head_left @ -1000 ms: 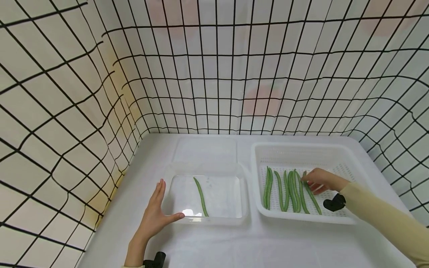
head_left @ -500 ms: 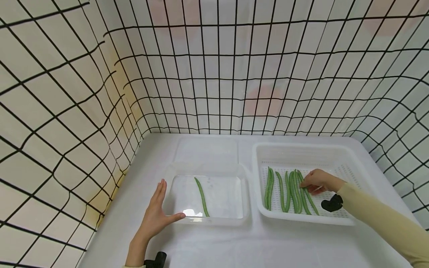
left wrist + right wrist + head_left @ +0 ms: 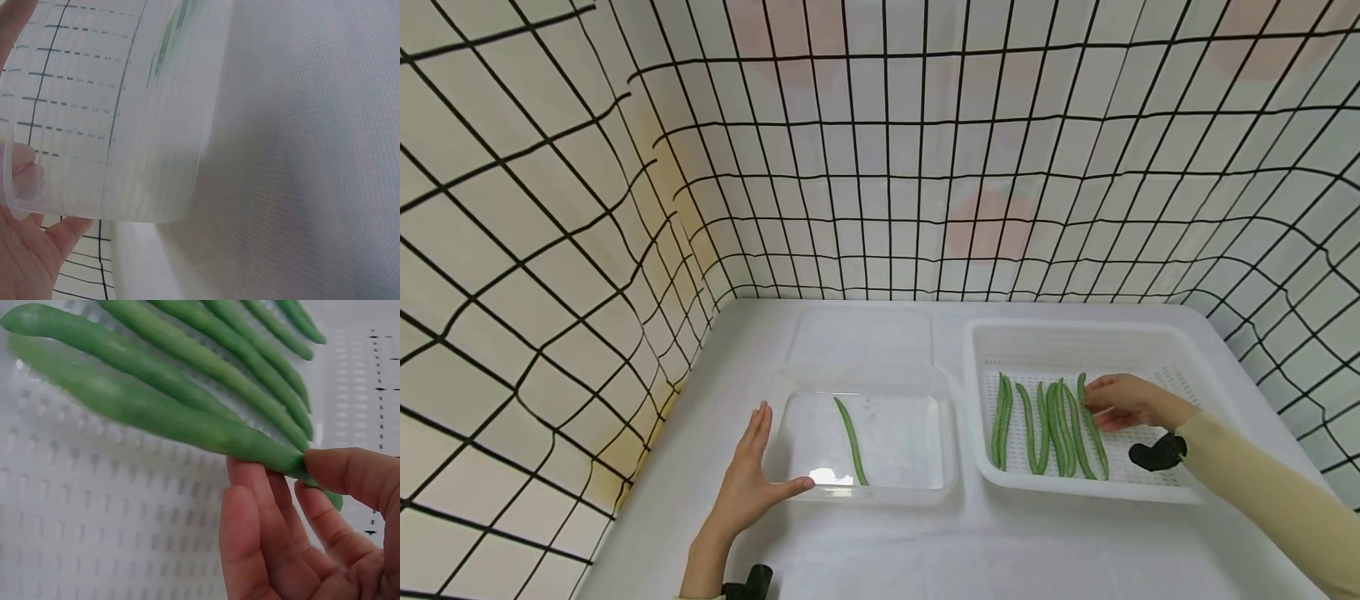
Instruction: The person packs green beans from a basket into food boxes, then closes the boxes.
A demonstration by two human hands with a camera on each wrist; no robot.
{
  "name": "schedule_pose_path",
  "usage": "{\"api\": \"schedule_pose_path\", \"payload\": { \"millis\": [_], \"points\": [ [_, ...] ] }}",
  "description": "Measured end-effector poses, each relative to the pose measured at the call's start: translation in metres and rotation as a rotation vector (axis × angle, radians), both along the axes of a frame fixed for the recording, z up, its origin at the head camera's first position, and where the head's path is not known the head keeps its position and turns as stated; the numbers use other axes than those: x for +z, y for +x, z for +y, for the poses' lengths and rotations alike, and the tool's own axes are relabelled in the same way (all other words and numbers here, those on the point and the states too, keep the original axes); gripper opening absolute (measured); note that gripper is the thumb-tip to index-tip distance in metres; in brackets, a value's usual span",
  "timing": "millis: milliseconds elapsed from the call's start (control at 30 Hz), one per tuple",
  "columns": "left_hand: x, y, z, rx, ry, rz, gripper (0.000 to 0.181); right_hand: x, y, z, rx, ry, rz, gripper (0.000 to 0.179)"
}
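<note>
My right hand (image 3: pixel 1122 402) pinches a green bean (image 3: pixel 169 428) near one end between thumb and fingertips, at the right side of the row in the white basket (image 3: pixel 1093 492). Several other green beans (image 3: pixel 1032 429) lie side by side to its left. Over the front left corner of a clear plastic container (image 3: pixel 887 496), my left hand (image 3: pixel 748 483) spreads its straight fingers along the left wall, with the thumb at the front rim. A single green bean (image 3: pixel 852 442) lies inside that container. The left wrist view shows the left hand (image 3: pixel 31 244) at the container's rim.
A flat clear lid (image 3: pixel 859 333) lies behind the container on the white table (image 3: pixel 962 550). Black wire grid panels (image 3: pixel 887 175) rise along the back and both sides. The basket's floor is perforated, with bare space right of the beans.
My right hand first moved slightly left over the beans, then back to the right with the pinched bean, which now stands more upright in the head view. The left hand stays put.
</note>
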State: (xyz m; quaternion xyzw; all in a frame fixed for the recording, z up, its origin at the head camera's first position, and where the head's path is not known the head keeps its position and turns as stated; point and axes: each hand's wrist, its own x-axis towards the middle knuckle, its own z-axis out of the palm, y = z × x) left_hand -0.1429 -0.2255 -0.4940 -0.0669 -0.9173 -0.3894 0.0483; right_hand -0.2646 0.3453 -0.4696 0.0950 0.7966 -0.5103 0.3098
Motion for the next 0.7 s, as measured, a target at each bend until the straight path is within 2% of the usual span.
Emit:
{"api": "schedule_pose_path", "payload": {
  "millis": [200, 367, 700],
  "points": [
    [0.0, 0.001, 0.0, 0.001, 0.0, 0.001, 0.126, 0.006, -0.003, 0.001, -0.024, 0.001, 0.036, 0.039],
    [0.0, 0.001, 0.0, -0.001, 0.0, -0.002, 0.126, 0.011, -0.001, -0.003, -0.008, 0.017, 0.065, 0.048],
    [0.0, 0.0, 0.0, -0.003, -0.001, 0.001, 0.126, 0.041, 0.007, -0.039, 0.081, -0.009, 0.139, 0.06]
  ]
}}
